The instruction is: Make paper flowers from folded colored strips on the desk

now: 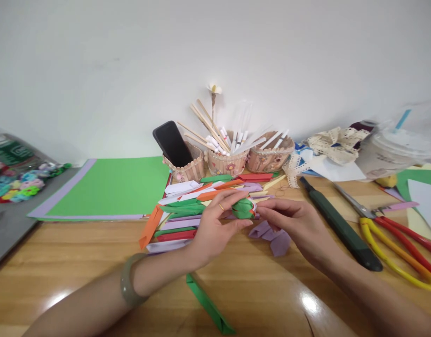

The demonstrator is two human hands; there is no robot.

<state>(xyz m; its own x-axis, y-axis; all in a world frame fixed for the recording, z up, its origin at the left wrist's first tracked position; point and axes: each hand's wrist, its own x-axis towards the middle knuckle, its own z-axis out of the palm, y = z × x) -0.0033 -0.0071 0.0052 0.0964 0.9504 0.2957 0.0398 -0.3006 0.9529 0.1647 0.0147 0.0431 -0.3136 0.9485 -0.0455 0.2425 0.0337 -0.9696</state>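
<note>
A small folded paper piece (242,209), green with orange and white edges, is held up between both hands above the table. My left hand (217,220) grips its left side between thumb and fingers. On the other side, the fingertips of my right hand (288,215) pinch the orange and white edge. Purple folded paper (276,238) lies below my right hand. Behind and beside my left hand spreads a pile of folded paper strips (178,223) in orange, green, white, red and purple. A single green folded strip (210,304) rests nearer to me.
Green paper sheets (124,187) lie at the left, beside a grey laptop-like slab (11,234). Small decorated baskets (227,164) hold a phone (171,142), sticks and markers. To the right are a dark green tool (341,224), yellow-handled scissors (369,229), red-handled pliers (408,229) and a lidded cup (390,150).
</note>
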